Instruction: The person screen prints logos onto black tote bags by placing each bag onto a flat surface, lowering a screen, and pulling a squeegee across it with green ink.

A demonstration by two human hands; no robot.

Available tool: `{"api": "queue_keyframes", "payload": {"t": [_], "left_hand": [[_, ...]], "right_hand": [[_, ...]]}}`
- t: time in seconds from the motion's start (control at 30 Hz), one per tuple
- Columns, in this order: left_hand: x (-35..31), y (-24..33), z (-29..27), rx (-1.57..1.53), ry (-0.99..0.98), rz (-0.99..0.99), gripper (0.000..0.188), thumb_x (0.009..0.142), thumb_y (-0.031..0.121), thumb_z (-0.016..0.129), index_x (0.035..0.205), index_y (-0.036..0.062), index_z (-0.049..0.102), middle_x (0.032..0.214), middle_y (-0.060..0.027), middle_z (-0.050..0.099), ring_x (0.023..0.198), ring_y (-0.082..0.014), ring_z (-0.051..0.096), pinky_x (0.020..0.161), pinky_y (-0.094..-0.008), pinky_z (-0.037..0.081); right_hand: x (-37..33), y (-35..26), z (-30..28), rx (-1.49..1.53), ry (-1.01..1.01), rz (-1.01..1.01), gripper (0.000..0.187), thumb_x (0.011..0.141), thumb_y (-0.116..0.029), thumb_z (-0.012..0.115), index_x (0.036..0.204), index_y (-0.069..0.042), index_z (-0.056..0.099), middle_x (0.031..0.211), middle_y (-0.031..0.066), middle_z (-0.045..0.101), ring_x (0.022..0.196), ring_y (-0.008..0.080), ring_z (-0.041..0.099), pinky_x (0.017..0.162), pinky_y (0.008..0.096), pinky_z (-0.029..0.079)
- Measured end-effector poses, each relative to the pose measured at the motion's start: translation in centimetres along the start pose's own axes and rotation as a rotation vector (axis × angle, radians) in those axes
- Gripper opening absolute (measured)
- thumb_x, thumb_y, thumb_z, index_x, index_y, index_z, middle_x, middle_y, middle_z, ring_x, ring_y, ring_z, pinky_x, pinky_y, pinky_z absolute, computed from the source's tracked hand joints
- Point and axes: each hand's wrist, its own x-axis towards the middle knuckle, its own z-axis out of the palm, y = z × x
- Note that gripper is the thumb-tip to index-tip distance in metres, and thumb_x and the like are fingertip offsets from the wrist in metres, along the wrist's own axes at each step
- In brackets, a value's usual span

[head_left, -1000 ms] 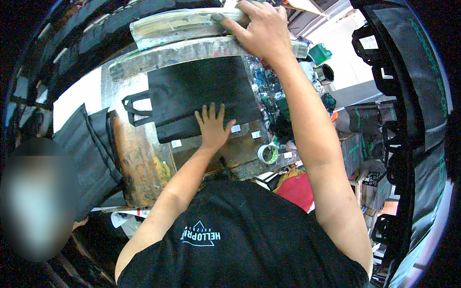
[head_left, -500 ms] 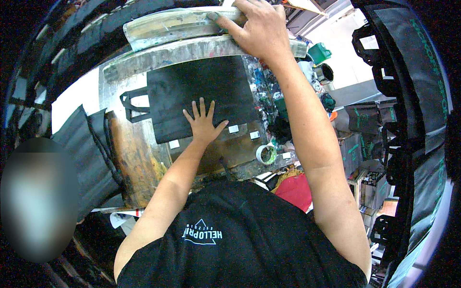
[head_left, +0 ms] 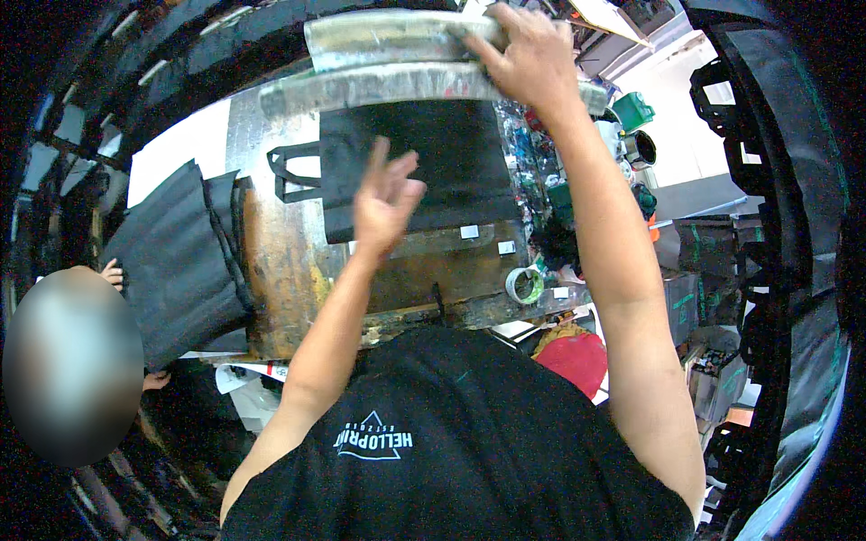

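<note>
The largest thing is the stained worktable (head_left: 280,279), which fills the middle of the view. Across its far side is a long, worn frame (head_left: 379,87), with its bar facing the person. A flat black bag (head_left: 456,167) lies on the table nearer than this frame, its handles pointing left; its far edge is hidden behind the bar. To the left rests a stack of black bags (head_left: 180,270).

The right hand (head_left: 532,59) is partly closed around the upper right part of the frame and has hold of it. The left hand (head_left: 388,203), blurred, is open with loosely spread fingers over the left part of the bag; it grips nothing, and I cannot tell if it touches the cloth. Another person's hand (head_left: 112,273) is at the stack's left edge.

Smaller are a green container (head_left: 635,110), beyond the table's right side, a tape roll (head_left: 511,287) near the front right, and small white pieces (head_left: 469,232) along the bag's near edge.
</note>
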Motion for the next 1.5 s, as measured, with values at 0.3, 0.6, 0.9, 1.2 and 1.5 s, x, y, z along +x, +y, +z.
{"api": "queue_keyframes", "payload": {"t": [0.3, 0.6, 0.9, 1.2, 1.5], "left_hand": [[-9.2, 2.7, -6.8, -0.819, 0.245, -0.502, 0.120, 0.083, 0.090, 0.040, 0.160, 0.0077, -0.001, 0.160, -0.0310, 0.014, 0.147, -0.0527, 0.022, 0.115, -0.0579, 0.037], [-11.3, -6.0, -7.0, -0.765, 0.442, -0.740, 0.113, 0.085, 0.091, 0.034, 0.161, 0.0095, 0.012, 0.156, -0.0253, 0.032, 0.140, -0.0447, 0.040, 0.113, -0.0543, 0.039], [-11.3, -6.7, -7.6, -0.750, 0.381, -0.755, 0.115, 0.084, 0.093, 0.028, 0.161, 0.0076, 0.013, 0.155, -0.0291, 0.033, 0.139, -0.0486, 0.041, 0.112, -0.0548, 0.041], [-10.8, -7.0, -7.9, -0.743, 0.363, -0.802, 0.112, 0.084, 0.092, 0.026, 0.160, 0.0107, 0.019, 0.154, -0.0199, 0.039, 0.129, -0.0372, 0.053, 0.107, -0.0477, 0.048], [-10.0, -5.7, -7.6, -0.721, 0.416, -0.861, 0.109, 0.087, 0.090, 0.026, 0.160, 0.0098, 0.018, 0.154, -0.0208, 0.040, 0.128, -0.0372, 0.055, 0.105, -0.0488, 0.048]], "right_hand": [[-15.4, -7.3, 1.3, 0.040, -0.441, -0.113, 0.048, 0.092, -0.031, 0.065, 0.136, -0.013, 0.057, 0.119, 0.0100, 0.061, 0.116, 0.0283, 0.056, 0.106, 0.0550, 0.036], [-18.0, -8.9, 8.3, 0.197, -0.641, 0.029, 0.060, 0.073, -0.023, 0.083, 0.122, -0.010, 0.052, 0.111, 0.0099, 0.060, 0.110, 0.0300, 0.056, 0.087, 0.0470, 0.039], [-19.6, -12.4, 6.5, 0.200, -0.733, 0.015, 0.052, 0.075, -0.025, 0.080, 0.117, -0.010, 0.055, 0.106, 0.0101, 0.061, 0.105, 0.0288, 0.058, 0.085, 0.0480, 0.040], [-18.3, -12.4, 11.8, 0.099, -0.629, 0.044, 0.034, 0.082, -0.016, 0.066, 0.115, -0.014, 0.060, 0.102, 0.0033, 0.059, 0.102, 0.0234, 0.055, 0.086, 0.0459, 0.038], [-11.9, -8.5, 21.8, 0.030, -0.502, 0.087, 0.028, 0.086, -0.014, 0.061, 0.114, -0.016, 0.061, 0.102, 0.0038, 0.061, 0.100, 0.0227, 0.057, 0.086, 0.0461, 0.039]]}}
